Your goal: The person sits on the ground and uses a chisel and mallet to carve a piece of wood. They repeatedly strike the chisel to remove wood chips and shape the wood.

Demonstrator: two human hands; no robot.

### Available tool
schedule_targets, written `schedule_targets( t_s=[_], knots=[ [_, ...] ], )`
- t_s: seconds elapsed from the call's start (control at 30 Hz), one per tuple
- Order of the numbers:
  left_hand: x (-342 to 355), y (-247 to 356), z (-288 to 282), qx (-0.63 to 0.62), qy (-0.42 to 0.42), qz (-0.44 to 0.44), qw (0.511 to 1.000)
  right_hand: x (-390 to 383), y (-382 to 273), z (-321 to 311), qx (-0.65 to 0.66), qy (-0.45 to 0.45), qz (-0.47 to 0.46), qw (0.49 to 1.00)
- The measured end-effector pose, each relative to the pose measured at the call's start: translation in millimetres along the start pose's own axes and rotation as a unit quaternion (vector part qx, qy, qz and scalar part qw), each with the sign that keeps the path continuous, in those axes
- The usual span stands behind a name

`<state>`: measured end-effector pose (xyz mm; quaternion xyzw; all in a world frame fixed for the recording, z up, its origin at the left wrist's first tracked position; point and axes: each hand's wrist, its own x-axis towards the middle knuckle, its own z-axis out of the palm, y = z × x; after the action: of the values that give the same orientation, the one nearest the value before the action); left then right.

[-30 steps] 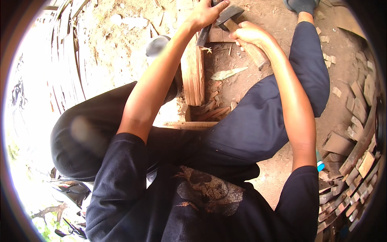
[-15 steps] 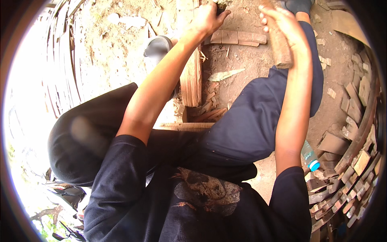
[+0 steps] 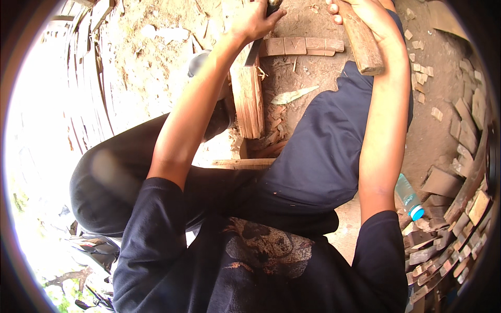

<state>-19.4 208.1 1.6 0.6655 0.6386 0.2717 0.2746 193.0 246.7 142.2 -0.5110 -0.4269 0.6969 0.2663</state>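
The upper edge of the view cuts off the far end of the wooden handle [image 3: 360,39], so whatever it carries is out of sight, along with part of the right hand [image 3: 369,15], whose fingers are clamped around it. The left hand [image 3: 254,22] is also cropped at its top, but its fingers close on a dark tool [image 3: 253,53], partly covered by the hand; whether its blade touches the wooden beam [image 3: 247,107] underneath I cannot tell. The handle, above the right knee, is thick, brown and worn, with a blunt, rough end; the tool's visible blade is narrow, flat and straight-sided. I count one handle, one dark tool, one beam, one scored wooden strip [image 3: 302,46] and one blue-capped bottle [image 3: 408,198]; the wood blocks [image 3: 462,141] at right are too many to count.
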Motion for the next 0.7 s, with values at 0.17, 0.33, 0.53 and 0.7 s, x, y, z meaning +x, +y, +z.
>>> schedule_targets(
  t_s=[0.17, 0.33, 0.53, 0.7],
  knots=[
    [0, 4, -3, 0.023, -0.021, -0.009, 0.999, -1, 1, 9, -0.028, -0.001, 0.002, 1.000],
    [-1, -1, 7, 0.003, 0.031, 0.022, 0.999, -3, -2, 13, -0.048, 0.000, -0.001, 0.999],
    [1, 5, 8, -0.023, -0.065, -0.032, 0.997, -4, -6, 13, -0.072, 0.009, -0.005, 0.997],
    [1, 4, 11, -0.006, -0.034, 0.033, 0.999, -7, -16, 15, -0.086, 0.012, -0.017, 0.996]
  ],
)
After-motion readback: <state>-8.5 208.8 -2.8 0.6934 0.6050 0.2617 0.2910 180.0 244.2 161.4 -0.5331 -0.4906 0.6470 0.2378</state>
